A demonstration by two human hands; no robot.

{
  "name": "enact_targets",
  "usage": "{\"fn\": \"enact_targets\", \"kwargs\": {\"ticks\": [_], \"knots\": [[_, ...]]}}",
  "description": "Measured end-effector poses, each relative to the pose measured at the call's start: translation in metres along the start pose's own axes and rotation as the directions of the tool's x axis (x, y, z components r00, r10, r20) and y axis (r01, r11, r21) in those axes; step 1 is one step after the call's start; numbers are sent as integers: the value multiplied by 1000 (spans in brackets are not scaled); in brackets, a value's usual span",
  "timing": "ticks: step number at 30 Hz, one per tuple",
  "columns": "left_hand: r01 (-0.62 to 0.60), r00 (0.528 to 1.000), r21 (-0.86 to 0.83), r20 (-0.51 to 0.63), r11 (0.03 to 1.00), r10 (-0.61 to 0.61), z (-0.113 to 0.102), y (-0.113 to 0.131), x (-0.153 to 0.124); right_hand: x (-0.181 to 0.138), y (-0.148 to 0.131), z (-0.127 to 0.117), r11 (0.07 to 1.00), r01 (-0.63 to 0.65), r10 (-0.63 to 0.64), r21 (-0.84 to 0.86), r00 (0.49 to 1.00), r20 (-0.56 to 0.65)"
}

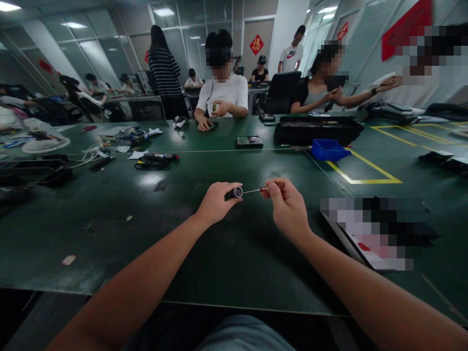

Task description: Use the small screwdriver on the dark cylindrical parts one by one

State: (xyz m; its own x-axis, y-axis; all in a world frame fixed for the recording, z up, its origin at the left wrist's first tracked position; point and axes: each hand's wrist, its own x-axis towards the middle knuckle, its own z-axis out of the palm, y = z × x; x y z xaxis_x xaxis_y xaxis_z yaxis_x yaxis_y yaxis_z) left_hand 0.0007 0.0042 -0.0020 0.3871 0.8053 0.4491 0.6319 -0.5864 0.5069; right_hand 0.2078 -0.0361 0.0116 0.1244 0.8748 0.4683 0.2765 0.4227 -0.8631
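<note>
Above the green table, my left hand [216,202] is closed around a small black cylinder with a silver-rimmed round end, which looks like a flashlight [238,191]. Its round end faces right and toward me. Pinched in my right hand [288,204] is a thin screwdriver [252,191] with a reddish handle mostly covered by the fingers. The metal shaft points left and its tip is at the rim of the round end; whether it touches or only overlaps in view I cannot tell.
On the green table [219,273] a coiled black cable [153,161], a hard drive [249,141], a blue bin [330,149] and a long black case [318,130] lie farther back. A partly blurred box [365,239] lies right of my hand. A person [223,97] sits opposite, handling small parts.
</note>
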Motion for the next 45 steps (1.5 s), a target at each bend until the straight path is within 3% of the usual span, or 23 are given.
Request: {"fn": "enact_targets", "kwargs": {"ticks": [7, 22, 29, 35, 41, 45], "knots": [[-9, 1000, -12, -11, 1000, 8, 1, -4, -1, -2, -2, -1, 991, 64, -56, -117, 996, 74], [7, 999, -34, 34, 999, -6, 1, -1, 0, -1, -1, -1, 992, 53, -50, -117, 998, 30], [0, 999, -28, 43, 1000, 1, 2, -3, -2, 1, -11, -7, 955, 65, -51, -288, 997, 57], [24, 998, -29, 55, 999, -22, 1, -1, -1, -1, -8, -6, 971, 169, -150, -170, 981, 122], [20, 997, -45, 72, 999, -16, 0, 0, -1, -1, -7, -6, 956, 84, -51, -281, 991, 124], [32, 997, -43, 69, 999, -29, -1, 0, -1, -1, -6, -6, 958, 81, -50, -274, 992, 117]]}}
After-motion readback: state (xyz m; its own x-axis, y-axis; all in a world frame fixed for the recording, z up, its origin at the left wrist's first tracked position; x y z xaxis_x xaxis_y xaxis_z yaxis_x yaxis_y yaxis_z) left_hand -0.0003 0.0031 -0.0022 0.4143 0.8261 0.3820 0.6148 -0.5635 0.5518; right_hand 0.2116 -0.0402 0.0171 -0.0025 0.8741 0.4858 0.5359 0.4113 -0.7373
